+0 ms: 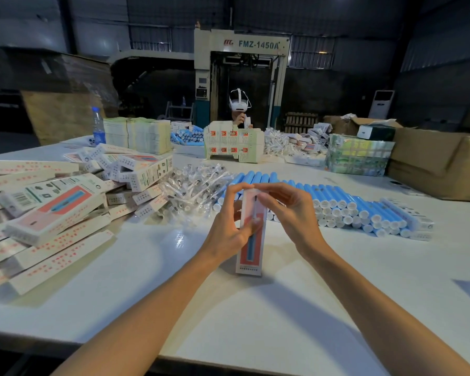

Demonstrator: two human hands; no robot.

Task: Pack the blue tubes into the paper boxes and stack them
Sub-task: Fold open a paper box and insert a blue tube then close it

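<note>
While my left grip [228, 232] is holding the tall white-and-red paper box [251, 253] upright on the white worktop [255, 321], my right grip [291, 213] is pinching its top, blue plastic tubes [337, 196] lying just behind.

White glossy worktop [228, 308]. Left: loose heap of paper boxes [52, 210]. Middle: clear-wrapped pieces [193, 185], touching rows of blue tubes [350, 207]. Nearer: one upright box [251, 256]. Far back: water bottle [98, 128], cardboard carton [432, 164].

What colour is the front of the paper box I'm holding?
White paper box, red panel picturing a blue tube; head view.
</note>
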